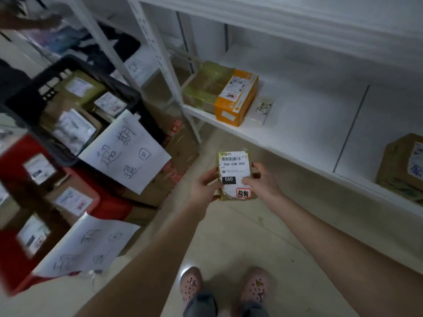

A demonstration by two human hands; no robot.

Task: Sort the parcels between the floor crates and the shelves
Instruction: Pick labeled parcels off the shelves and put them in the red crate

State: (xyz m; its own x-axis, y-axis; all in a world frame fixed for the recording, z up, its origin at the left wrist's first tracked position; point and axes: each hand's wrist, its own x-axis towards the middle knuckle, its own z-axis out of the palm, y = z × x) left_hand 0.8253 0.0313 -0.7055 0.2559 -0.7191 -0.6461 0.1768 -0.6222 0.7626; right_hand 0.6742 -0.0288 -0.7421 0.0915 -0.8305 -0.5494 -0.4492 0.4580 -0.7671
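Observation:
A small brown parcel [234,165] with a white shipping label and a red stamp is held in front of me above the floor. My left hand [204,187] grips its left edge and my right hand [259,180] grips its right edge. To the left, a black crate [75,65] and a red crate [109,202] stand on the floor, each holding several labelled parcels and fronted by a handwritten paper sign. The white shelf [286,138] to the right carries a yellow-taped box [206,85], an orange box [238,99] and a small white box [261,112].
A brown carton [402,165] sits on the shelf at the far right. Another carton [176,156] stands on the floor between the crates and the shelf post [164,65]. Someone's hand [43,19] shows at top left. My feet [224,284] stand on pale tile.

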